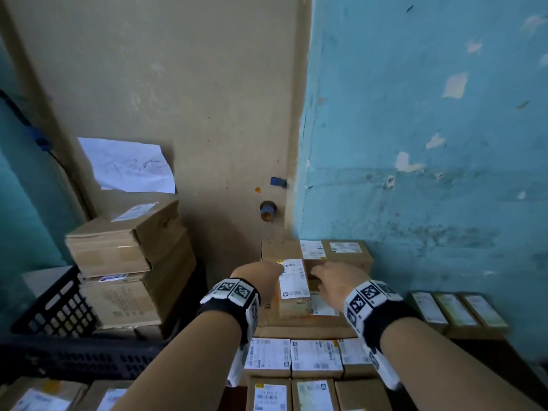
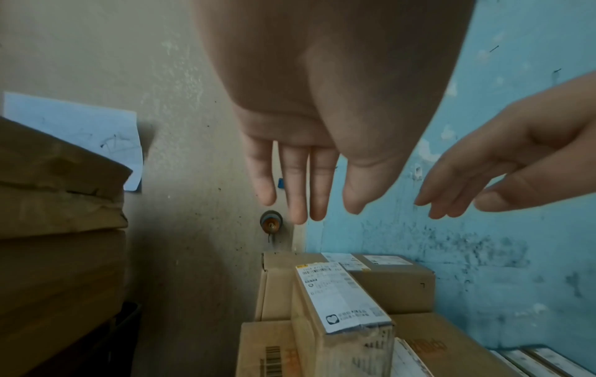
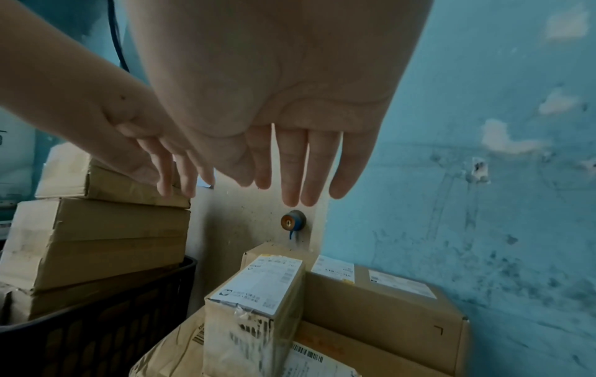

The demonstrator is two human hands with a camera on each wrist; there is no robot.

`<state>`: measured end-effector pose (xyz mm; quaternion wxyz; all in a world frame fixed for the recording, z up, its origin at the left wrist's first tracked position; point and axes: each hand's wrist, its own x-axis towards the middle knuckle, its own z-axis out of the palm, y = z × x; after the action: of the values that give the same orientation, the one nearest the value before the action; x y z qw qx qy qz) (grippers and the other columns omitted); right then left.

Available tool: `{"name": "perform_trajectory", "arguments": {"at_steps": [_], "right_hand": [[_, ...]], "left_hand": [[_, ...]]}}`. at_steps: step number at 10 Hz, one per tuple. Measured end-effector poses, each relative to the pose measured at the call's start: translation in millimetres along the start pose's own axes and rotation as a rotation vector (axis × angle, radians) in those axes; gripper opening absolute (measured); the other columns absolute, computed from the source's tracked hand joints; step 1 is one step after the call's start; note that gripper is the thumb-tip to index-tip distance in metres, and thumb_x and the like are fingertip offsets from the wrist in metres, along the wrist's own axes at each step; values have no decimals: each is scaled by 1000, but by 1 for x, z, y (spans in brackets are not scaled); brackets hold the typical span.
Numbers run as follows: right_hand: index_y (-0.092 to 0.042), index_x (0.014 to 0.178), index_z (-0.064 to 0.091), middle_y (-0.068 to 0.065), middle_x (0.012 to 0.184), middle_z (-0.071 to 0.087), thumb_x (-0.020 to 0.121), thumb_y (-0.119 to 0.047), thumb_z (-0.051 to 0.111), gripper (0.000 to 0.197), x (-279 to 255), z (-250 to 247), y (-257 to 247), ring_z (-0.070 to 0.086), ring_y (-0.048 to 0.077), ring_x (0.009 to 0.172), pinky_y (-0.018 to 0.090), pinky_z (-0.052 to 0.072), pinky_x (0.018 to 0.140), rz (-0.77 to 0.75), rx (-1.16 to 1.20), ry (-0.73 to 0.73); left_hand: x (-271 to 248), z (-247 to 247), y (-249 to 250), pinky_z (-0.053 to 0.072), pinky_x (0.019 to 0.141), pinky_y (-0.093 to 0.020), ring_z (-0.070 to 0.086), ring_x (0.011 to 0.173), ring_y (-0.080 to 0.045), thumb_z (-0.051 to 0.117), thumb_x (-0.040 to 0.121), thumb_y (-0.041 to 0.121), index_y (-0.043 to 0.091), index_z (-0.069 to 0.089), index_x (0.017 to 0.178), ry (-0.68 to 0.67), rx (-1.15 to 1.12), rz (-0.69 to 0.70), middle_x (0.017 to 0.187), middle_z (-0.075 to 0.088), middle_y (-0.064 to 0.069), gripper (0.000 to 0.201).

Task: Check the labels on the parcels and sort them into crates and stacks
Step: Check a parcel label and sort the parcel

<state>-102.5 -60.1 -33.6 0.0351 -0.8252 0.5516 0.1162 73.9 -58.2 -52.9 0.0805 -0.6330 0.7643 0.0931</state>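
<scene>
- Starting at the left: a black lattice-walled plastic crate point(image 1: 59, 304) stands beside a stack of plain brown cardboard boxes point(image 1: 127, 262), flat-sided with creased edges; the top one carries a white label. A crumpled white paper sheet point(image 1: 127, 164) hangs on the beige wall behind.
- Left hand point(image 1: 258, 277): fingers point(image 2: 293, 183) straight and slightly spread, holding nothing. It hovers above the narrow parcel; the wrist views show clear air between fingertips and carton.
- Narrow parcel point(image 1: 293, 289): a slim rectangular cardboard carton wrapped in glossy clear tape, with a long white printed label point(image 2: 341, 293) covering its top face. It lies on a larger flat carton point(image 3: 371, 357), in front of a wide brown box point(image 1: 341, 253) bearing two white labels, against the wall corner.
- Right hand point(image 1: 338, 280): fingers point(image 3: 293, 165) extended and relaxed, gripping nothing, poised over the right side of the narrow parcel without contact.
- Foreground: rows of small labelled cartons point(image 1: 314, 360), packed edge to edge.
- Far right: three slim labelled boxes point(image 1: 456, 310) side by side, below a blue wall point(image 1: 430, 143) with flaking paint.
</scene>
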Motion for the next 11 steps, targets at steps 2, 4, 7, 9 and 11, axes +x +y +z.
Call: {"name": "perform_trajectory", "arguments": {"at_steps": [2, 4, 7, 9, 11], "right_hand": [[-20, 137, 48, 5, 124, 55, 98, -18, 49, 39, 48, 24, 17, 56, 24, 112, 40, 51, 93, -11, 69, -56], [-15, 133, 46, 8, 130, 54, 99, -21, 48, 35, 101, 48, 32, 56, 27, 115, 39, 49, 93, 15, 140, -128], [-10, 153, 13, 6, 131, 57, 101, -40, 39, 65, 151, 85, 32, 59, 23, 113, 39, 50, 94, 133, 359, -312], [-11, 155, -1, 8, 137, 55, 101, -40, 41, 74, 159, 99, 33, 57, 24, 118, 36, 47, 97, 191, 541, -328], [-18, 135, 39, 1, 123, 62, 99, -40, 46, 42, 158, 116, 37, 64, 18, 101, 30, 51, 82, 237, 689, -300]], "left_hand": [[48, 23, 4, 56, 87, -43, 63, 105, -27, 47, 93, 4, 18, 46, 132, -27, -62, -58, 125, 58, -7, 42], [97, 51, -2, 53, 88, -38, 62, 108, -25, 44, 99, 29, 16, 47, 134, -87, -182, -198, 122, 62, -6, 37], [151, 101, -8, 51, 90, -38, 62, 109, -26, 37, 97, 55, 15, 50, 127, -115, -313, -356, 126, 60, -8, 52], [165, 119, -8, 48, 84, -29, 61, 98, -17, 42, 101, 46, 17, 55, 127, -177, -625, -342, 117, 65, -3, 42], [164, 127, -2, 40, 57, -20, 58, 78, -8, 47, 99, 45, 16, 53, 127, -117, -819, -418, 100, 61, 4, 40]]}}
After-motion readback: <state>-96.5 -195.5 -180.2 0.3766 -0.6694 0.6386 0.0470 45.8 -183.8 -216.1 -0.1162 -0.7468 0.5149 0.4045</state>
